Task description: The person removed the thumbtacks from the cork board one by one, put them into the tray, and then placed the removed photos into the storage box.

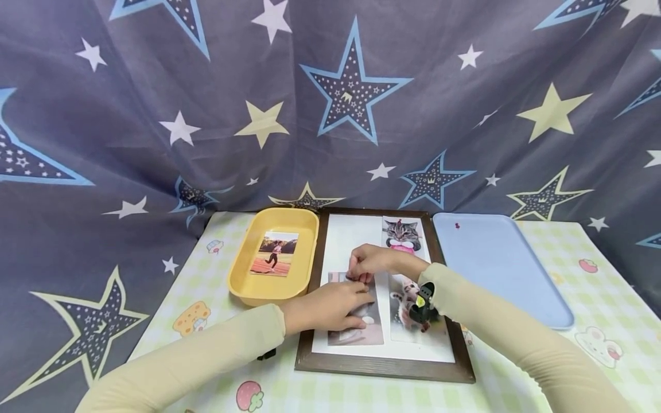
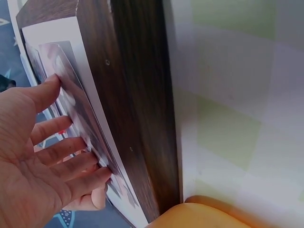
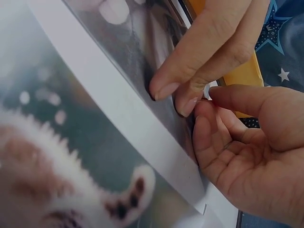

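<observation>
My left hand point(image 1: 330, 307) lies with its fingers spread, pressing a grey-toned photo point(image 1: 343, 338) onto the white board point(image 1: 353, 238) in the brown wooden frame point(image 1: 384, 370). At the photo's top edge, my right hand point(image 1: 374, 260) pinches a small thing that looks like a pushpin point(image 3: 205, 92), mostly hidden by thumb and fingertips. Both hands' fingers almost meet there. Right of that photo, a kitten photo point(image 1: 407, 292) lies on the board, partly under my right wrist. Above it is a cat photo point(image 1: 403, 234) with a red pushpin point(image 1: 399, 221) at its top.
A yellow bin point(image 1: 238, 281) at the frame's left holds a photo of a runner point(image 1: 273, 255). To the right is a blue tray point(image 1: 501, 269) with one red pushpin point(image 1: 457, 225) near its far edge. A starry curtain point(image 1: 351, 166) hangs behind the checked tablecloth point(image 1: 563, 252).
</observation>
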